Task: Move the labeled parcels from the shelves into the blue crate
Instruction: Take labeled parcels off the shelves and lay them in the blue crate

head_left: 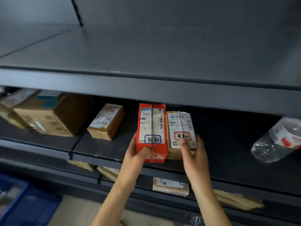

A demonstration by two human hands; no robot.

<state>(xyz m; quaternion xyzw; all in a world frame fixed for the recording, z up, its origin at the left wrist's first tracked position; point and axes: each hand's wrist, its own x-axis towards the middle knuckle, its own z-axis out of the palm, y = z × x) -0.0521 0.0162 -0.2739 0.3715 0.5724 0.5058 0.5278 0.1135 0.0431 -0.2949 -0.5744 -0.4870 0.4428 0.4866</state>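
Note:
A red parcel point(152, 124) with a blue-framed handwritten label stands at the front edge of the middle shelf point(101, 154). My left hand point(140, 152) grips its lower left corner, thumb on the front. Touching its right side is a brown parcel point(180, 128) with a red-framed label; my right hand point(193, 152) holds it, thumb on the label. Another small brown labeled parcel point(105, 122) lies to the left on the same shelf. The blue crate point(19, 201) sits on the floor at the lower left.
Larger cardboard boxes point(48, 115) fill the shelf's left end. A clear plastic bottle point(276, 141) lies at the right. More parcels point(171, 185) rest on the lower shelf. The upper shelf board point(146, 88) overhangs close above the parcels.

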